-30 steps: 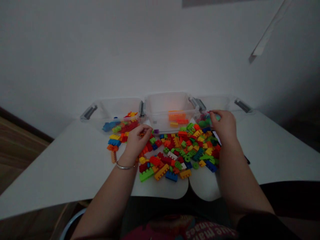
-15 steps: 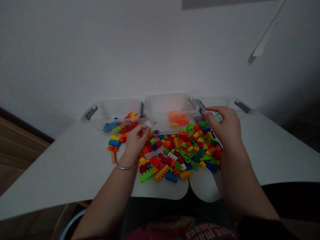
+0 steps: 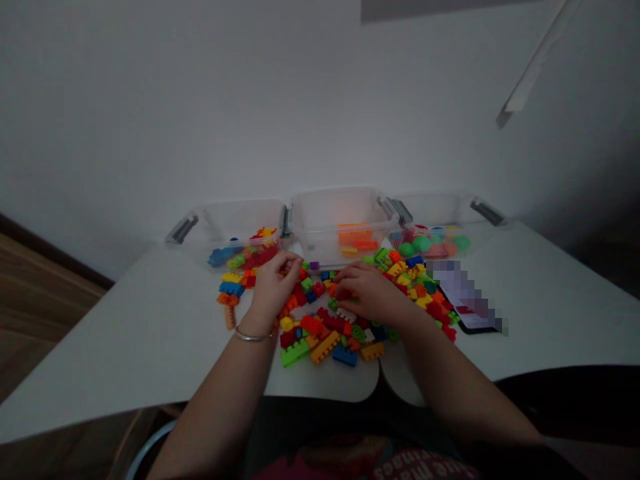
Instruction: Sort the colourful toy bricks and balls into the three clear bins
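Note:
A heap of coloured plastic bricks [image 3: 395, 280] lies on the white table [image 3: 125, 340] in front of three clear bins. My left hand [image 3: 273, 285], with a bracelet on its wrist, rests curled on the heap's left side, fingertips pinched among red and orange bricks. My right hand [image 3: 367, 290] lies over the heap's middle, its fingers closing on a red brick [image 3: 343, 293]. The left bin [image 3: 230, 223] holds mixed blue, red and yellow bricks. The middle bin [image 3: 340, 223] holds a few orange bricks. The right bin [image 3: 440, 220] holds green and pink round pieces.
A phone [image 3: 467, 300] lies flat on the table right of the heap. The bins stand against the white wall at the table's far edge. The table's near edge has two curved cut-outs by my lap. Wooden floor shows at the left.
My right hand has left the right bin and swung left and down onto the middle of the heap, uncovering the phone. My left hand has stayed almost still.

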{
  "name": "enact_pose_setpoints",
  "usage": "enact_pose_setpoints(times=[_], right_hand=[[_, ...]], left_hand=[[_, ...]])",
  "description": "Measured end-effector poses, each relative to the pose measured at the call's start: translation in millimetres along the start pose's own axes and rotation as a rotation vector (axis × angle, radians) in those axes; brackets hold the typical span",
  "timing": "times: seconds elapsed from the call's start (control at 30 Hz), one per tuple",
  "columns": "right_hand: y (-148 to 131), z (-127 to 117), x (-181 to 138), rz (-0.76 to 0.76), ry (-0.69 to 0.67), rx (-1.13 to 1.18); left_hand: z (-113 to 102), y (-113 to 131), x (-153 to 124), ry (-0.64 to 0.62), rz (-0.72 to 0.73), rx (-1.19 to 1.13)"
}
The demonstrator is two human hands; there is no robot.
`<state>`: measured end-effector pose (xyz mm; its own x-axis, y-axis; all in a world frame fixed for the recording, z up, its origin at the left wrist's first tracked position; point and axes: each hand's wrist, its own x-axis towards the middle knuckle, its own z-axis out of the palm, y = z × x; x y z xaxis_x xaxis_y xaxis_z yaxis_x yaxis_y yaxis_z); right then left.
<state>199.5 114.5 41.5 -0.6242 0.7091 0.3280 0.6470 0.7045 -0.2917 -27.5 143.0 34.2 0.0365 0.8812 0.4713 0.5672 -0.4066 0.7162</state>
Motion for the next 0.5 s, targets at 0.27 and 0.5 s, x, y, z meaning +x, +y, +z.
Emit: enact_pose_setpoints(times=[0.27, 0.5], right_hand=[[7, 2, -8, 0.006, -0.084, 0.063], [18, 6, -11, 0.029, -0.038, 0.055]], left_hand=[[1, 1, 0, -0.007, 0.004, 0.014], [0, 2, -1, -0.028, 0.012, 0.032]])
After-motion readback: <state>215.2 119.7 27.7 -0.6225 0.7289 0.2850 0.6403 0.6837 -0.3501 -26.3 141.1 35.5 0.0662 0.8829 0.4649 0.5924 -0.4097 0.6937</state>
